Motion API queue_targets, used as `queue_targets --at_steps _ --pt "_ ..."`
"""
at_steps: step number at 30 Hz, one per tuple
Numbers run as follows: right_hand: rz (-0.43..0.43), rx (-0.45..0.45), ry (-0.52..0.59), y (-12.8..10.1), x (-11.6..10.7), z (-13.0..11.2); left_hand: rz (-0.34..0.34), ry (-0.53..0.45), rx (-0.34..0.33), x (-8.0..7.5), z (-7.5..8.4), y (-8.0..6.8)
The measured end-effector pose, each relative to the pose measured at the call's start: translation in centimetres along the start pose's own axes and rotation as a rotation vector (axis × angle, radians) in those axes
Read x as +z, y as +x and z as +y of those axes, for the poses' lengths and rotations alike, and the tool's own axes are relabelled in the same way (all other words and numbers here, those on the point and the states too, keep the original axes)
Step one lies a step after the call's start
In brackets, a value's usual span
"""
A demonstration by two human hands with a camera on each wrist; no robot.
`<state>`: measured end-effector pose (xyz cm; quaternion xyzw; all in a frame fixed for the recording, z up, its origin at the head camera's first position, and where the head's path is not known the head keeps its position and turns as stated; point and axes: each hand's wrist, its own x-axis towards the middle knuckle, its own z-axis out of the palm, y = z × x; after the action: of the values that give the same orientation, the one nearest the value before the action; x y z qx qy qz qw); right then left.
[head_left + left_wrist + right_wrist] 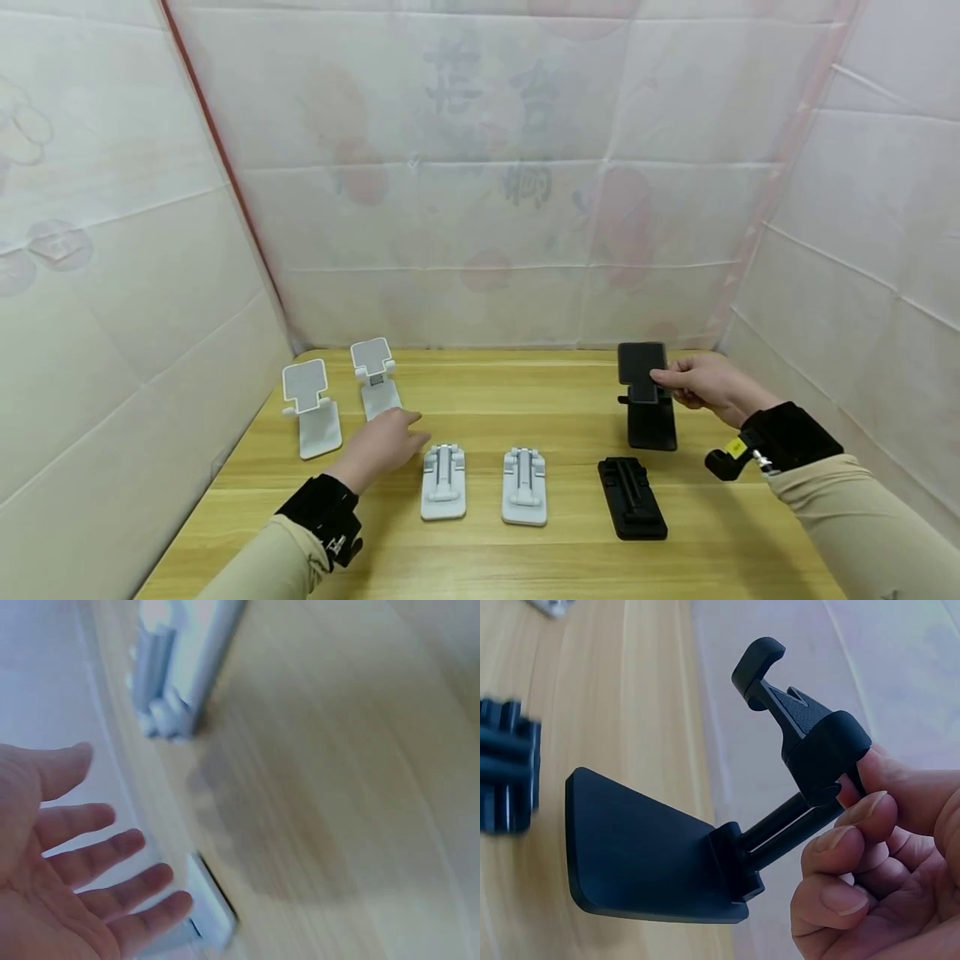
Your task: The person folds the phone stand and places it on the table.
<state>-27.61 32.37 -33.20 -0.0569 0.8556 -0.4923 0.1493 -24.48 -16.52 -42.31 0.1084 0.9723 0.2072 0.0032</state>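
Note:
My right hand [705,383] pinches the edge of the upper plate of an unfolded black phone stand [651,425]. In the right wrist view, the thumb and curled fingers [840,847] grip that plate beside its hooks, and the stand's flat base [645,855] and twin-rod arm show. My left hand [381,446] hovers over the table with spread fingers and nothing held. It lies between an unfolded white phone stand [381,396] behind it and a folded white phone stand [443,483] to its right. The left wrist view shows its relaxed, empty fingers [112,889].
Another unfolded white stand [318,425] is at the table's left. A second folded white stand [524,487] lies near the middle, and a folded black stand [633,500] lies in front of the held one. Cloth walls [465,208] enclose the wooden table [480,562].

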Motion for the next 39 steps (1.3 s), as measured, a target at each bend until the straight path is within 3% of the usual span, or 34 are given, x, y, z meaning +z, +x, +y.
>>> queue_targets --at_steps 7,12,19,24,28,34,39 --pt "-0.035 -0.060 -0.005 0.7 2.7 -2.1 0.012 -0.215 0.021 0.8 3.2 1.5" --pt "-0.053 -0.091 0.016 1.1 4.4 -3.4 -0.037 -0.349 0.008 1.8 5.1 2.3" --pt "-0.076 -0.115 0.041 1.9 6.6 -5.2 -0.106 -0.512 0.041 2.8 7.9 2.9" --pt "-0.089 -0.133 0.065 2.5 8.4 -6.2 -0.211 -0.768 0.003 3.6 9.6 3.2" --pt "-0.101 -0.164 0.072 2.7 9.4 -6.9 -0.280 -0.974 -0.028 4.2 10.5 3.2" --pt "-0.106 -0.186 0.110 3.0 10.4 -7.8 -0.317 -1.094 -0.079 4.6 10.9 3.2" --pt "-0.118 -0.202 0.137 3.1 11.0 -7.9 -0.327 -1.255 -0.073 4.9 10.8 3.5"
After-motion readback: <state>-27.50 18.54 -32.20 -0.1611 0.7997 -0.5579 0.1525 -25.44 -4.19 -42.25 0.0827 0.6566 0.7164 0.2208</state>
